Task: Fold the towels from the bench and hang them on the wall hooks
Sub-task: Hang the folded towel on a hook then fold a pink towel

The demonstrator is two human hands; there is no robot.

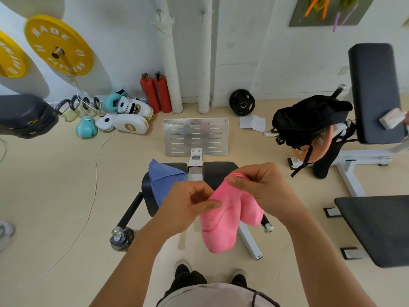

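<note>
Both grips pinch the pink towel (pixel 223 214), held in the air above the near end of the table (pixel 218 171): left hand (pixel 188 204) at the lower edge, right hand (pixel 260 182) at the top. Best to match the corners before creasing. Count: two towels, the blue towel (pixel 162 182) lying on the table's left pad; two wall hooks (pixel 159 13) far above.
</note>
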